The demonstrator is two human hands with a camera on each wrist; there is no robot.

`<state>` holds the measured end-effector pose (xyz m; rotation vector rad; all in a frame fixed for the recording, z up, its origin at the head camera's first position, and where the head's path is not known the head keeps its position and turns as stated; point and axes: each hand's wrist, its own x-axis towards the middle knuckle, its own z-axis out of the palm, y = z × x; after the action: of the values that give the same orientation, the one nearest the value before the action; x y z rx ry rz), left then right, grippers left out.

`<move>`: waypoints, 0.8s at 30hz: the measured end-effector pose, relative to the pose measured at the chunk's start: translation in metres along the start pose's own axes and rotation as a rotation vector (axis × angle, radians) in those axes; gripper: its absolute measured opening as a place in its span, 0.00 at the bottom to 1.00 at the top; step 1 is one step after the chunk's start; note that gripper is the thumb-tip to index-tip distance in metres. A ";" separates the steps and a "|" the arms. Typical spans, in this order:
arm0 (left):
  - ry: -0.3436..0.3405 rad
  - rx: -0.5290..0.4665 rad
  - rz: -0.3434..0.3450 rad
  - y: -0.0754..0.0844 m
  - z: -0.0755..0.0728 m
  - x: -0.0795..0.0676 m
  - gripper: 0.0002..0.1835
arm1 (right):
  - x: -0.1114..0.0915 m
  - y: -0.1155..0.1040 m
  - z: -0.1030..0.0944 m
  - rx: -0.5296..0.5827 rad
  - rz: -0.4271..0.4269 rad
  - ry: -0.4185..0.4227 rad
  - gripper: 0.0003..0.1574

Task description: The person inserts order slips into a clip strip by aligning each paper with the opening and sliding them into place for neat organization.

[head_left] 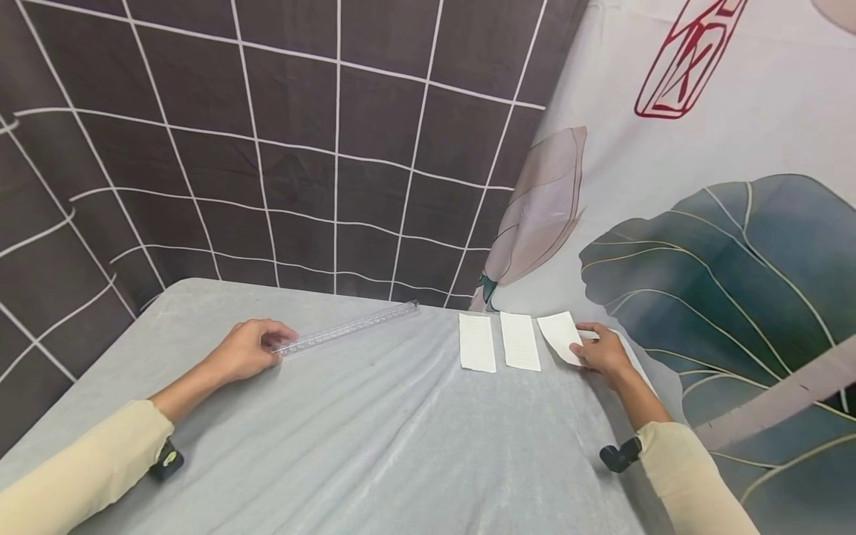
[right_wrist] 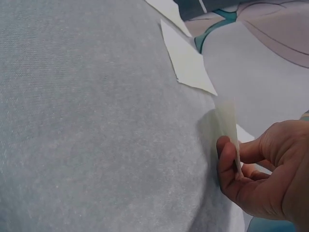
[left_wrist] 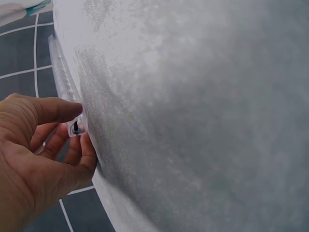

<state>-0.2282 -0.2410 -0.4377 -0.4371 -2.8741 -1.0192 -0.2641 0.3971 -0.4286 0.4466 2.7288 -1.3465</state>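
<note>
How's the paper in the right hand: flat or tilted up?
Tilted up: the paper shows nearly edge-on in the right wrist view, pinched by the right hand.

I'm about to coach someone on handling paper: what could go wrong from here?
The paper slip pinched by the right hand might crease. Brushing the neighbouring slip could knock it askew. The clear plastic strip in the left hand may snag the wrinkled cloth.

The head view is evenly bright; near its left edge the lines of the dark backdrop (head_left: 294, 104) look bent. In the left wrist view, glare whitens the upper tabletop (left_wrist: 145, 48), blurred at right. The right wrist view, dimmer, shows soft shadow beside the fingers (right_wrist: 226, 166).
</note>
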 end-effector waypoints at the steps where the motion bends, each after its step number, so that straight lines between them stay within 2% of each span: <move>1: -0.001 0.001 0.000 0.000 0.000 0.000 0.22 | 0.000 0.000 0.000 0.000 -0.003 0.000 0.39; 17: -0.034 -0.020 0.003 0.001 -0.003 0.003 0.22 | -0.007 -0.019 0.011 0.001 -0.092 -0.051 0.37; 24: -0.037 -0.020 -0.014 0.001 -0.002 0.003 0.23 | -0.008 -0.025 0.018 0.021 -0.104 -0.082 0.36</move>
<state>-0.2306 -0.2409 -0.4354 -0.4421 -2.9061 -1.0542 -0.2647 0.3668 -0.4189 0.2482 2.7068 -1.3858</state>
